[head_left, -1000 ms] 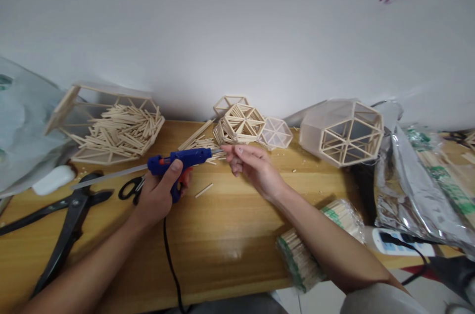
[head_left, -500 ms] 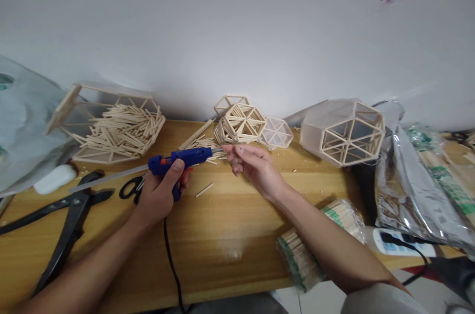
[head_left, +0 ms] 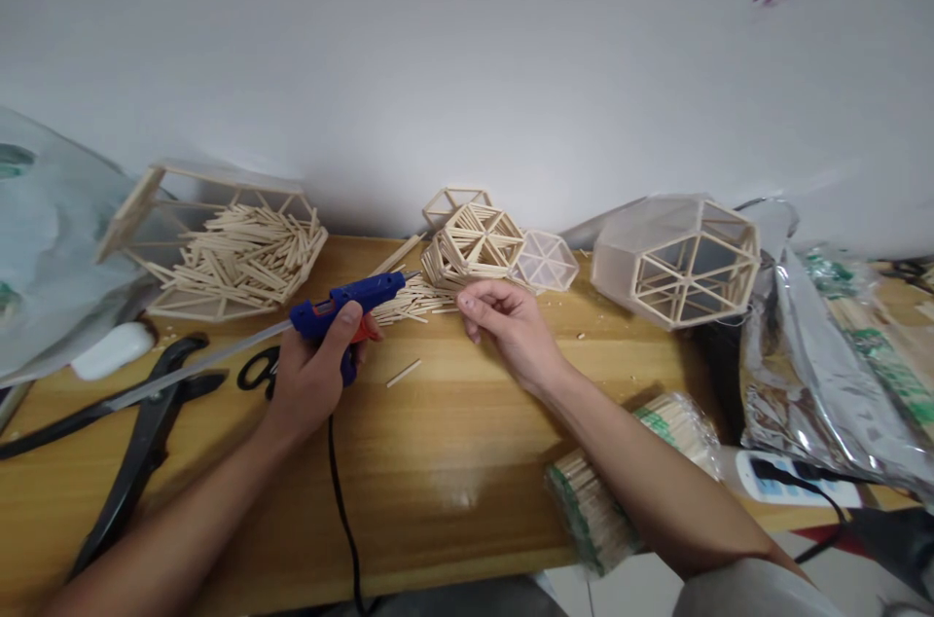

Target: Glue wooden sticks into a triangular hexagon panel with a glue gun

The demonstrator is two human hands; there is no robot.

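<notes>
The left hand (head_left: 310, 379) curls round the glue gun (head_left: 350, 298), at nine o'clock from the right hand (head_left: 507, 325), fingertips pinched together, contents unclear. Nozzle (head_left: 413, 275) near loose sticks (head_left: 410, 304); a stray trigger (head_left: 363, 329) squeeze could drip glue onto them!

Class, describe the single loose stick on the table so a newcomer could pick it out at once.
On the wooden table, find the blue glue gun in the left hand. To the right of its red trigger, slightly nearer the wearer, lies a short, pale stick. Unlike the piled sticks behind it, it lies alone.
</notes>
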